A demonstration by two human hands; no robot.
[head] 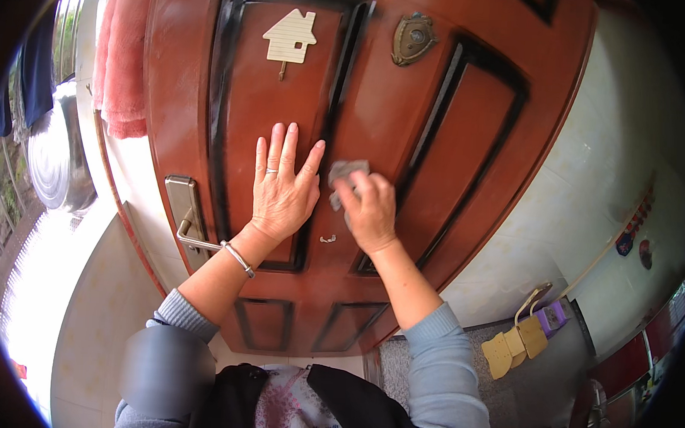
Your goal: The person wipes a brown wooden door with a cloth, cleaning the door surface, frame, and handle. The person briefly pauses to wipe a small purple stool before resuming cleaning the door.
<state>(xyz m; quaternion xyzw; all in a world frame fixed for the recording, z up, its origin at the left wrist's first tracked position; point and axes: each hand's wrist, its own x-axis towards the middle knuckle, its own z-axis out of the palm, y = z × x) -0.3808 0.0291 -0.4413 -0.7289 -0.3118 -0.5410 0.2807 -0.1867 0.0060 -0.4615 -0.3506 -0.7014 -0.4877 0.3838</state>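
Before me stands a reddish-brown panelled door point(376, 128) with black mouldings. My left hand point(284, 188) lies flat on its left upper panel, fingers apart, holding nothing. A ring and a metal bangle point(238, 259) are on that hand and wrist. A crumpled grey cloth point(345, 170) is bunched in my right hand point(372, 207), against the door's middle strip; the hand is slightly blurred. Just below the cloth is a small pale mark point(328, 239) on the door. Higher up are a house-shaped plaque point(291, 37) and a shield-shaped brass fitting point(414, 39).
The lever handle point(193, 229) juts out near my left forearm. A pink plush cloth point(124, 57) hangs left of the door, beside a reddish pole point(119, 202). A large metal pot point(64, 153) stands farther left. Low on the right is a yellow chair point(516, 342).
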